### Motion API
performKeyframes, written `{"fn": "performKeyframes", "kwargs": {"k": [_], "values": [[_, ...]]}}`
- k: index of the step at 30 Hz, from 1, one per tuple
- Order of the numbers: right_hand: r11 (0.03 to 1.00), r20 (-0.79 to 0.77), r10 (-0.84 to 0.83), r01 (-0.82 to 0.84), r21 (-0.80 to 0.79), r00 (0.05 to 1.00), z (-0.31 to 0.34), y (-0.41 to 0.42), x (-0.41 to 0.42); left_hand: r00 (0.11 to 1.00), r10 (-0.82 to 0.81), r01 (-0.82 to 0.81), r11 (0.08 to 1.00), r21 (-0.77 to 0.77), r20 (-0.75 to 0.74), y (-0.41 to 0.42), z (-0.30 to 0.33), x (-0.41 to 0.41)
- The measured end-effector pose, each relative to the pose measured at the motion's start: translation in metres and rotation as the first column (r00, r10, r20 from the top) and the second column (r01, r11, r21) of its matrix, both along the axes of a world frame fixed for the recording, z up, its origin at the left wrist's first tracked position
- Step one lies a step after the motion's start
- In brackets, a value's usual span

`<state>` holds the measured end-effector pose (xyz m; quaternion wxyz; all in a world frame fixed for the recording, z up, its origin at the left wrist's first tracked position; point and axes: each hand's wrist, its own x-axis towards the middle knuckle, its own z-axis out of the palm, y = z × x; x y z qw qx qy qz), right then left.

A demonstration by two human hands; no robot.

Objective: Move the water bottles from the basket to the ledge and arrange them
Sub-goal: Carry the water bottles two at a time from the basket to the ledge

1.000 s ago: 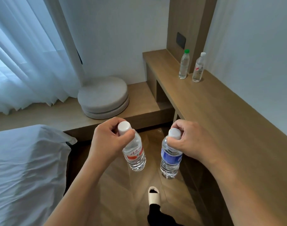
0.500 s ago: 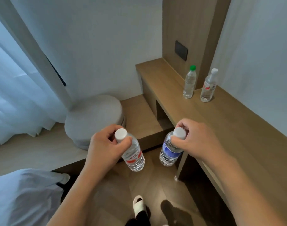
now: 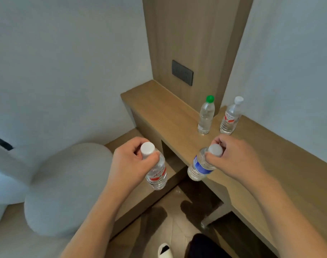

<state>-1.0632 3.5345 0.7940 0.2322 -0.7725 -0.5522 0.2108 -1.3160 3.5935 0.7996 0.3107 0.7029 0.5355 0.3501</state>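
My left hand (image 3: 130,162) grips a clear water bottle with a red label (image 3: 156,172) by its neck, below the white cap, hanging over the low wooden step. My right hand (image 3: 233,157) holds a blue-label bottle (image 3: 199,167) by its white cap, tilted, at the front edge of the wooden ledge (image 3: 281,164). On the ledge stand two upright bottles: a green-capped one (image 3: 206,116) against the wood panel and a white-capped, red-label one (image 3: 230,117) to its right. The basket is out of view.
A round grey cushion (image 3: 66,189) lies on the low wooden platform at left. A dark switch plate (image 3: 182,72) sits on the wood panel above the ledge. White walls stand behind. My slippered foot (image 3: 164,251) is on the floor below.
I have stepped closer to the ledge; both hands and their bottles have moved forward, and the blue-label bottle now reaches the ledge's front edge. The bed has left the view.
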Motion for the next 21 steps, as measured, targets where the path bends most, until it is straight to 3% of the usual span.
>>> {"fn": "performKeyframes", "kwargs": {"k": [9,21], "values": [[0.993,0.078,-0.111,0.113,-0.020,0.991,-0.021,0.094,0.033,0.989,-0.132,0.129,0.991,-0.048,-0.072,0.134,-0.012,0.055],[0.982,0.080,-0.138,0.147,-0.114,0.987,-0.050,0.168,0.072,0.948,-0.277,0.254,0.955,-0.153,-0.158,0.239,-0.059,0.142]]}}
